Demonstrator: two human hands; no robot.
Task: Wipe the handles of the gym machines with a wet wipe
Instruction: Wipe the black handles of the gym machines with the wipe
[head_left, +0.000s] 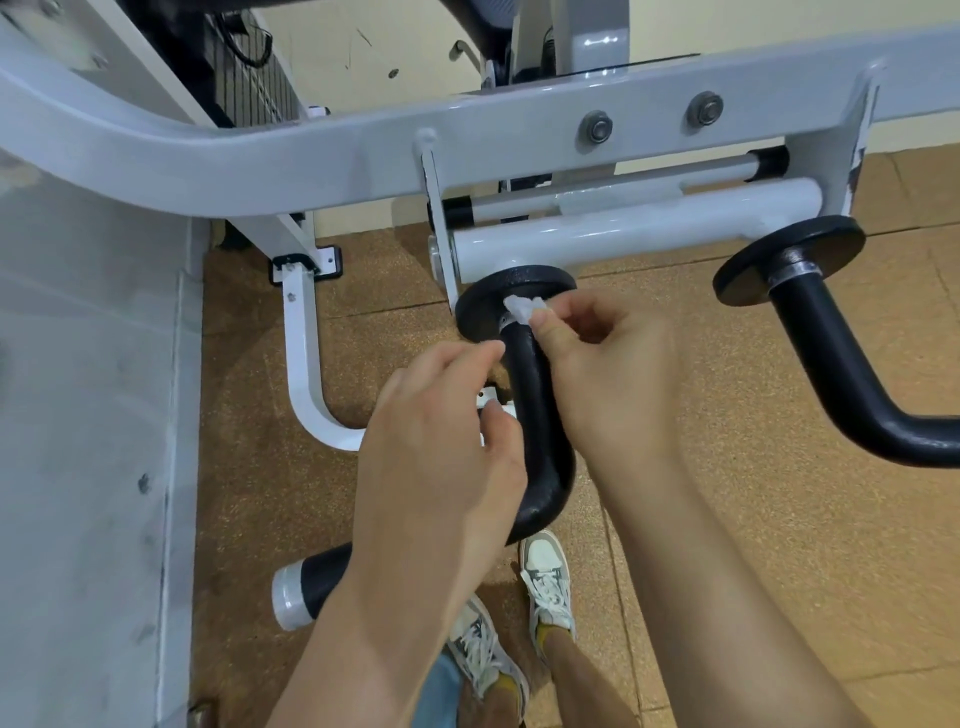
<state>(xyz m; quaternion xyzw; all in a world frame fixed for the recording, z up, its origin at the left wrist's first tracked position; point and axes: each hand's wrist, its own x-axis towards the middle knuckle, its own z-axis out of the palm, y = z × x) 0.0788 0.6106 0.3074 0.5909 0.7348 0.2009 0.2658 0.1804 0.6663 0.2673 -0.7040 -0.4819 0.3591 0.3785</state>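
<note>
Right hand (608, 374) pinches wet wipe (521, 307) atop black curved handle (537, 415), left hand (441, 447) slack, empty beside it; next: wipe down the grip.

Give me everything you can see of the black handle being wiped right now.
The near handle is a black, matte-looking bar, seemingly coated metal. It drops from a round black flange under the white crossbar tube, curves leftward and ends in a silvery cap. The right hand pinches a small white wipe against its top; the left hand overlaps its bend, grip unclear.
</note>
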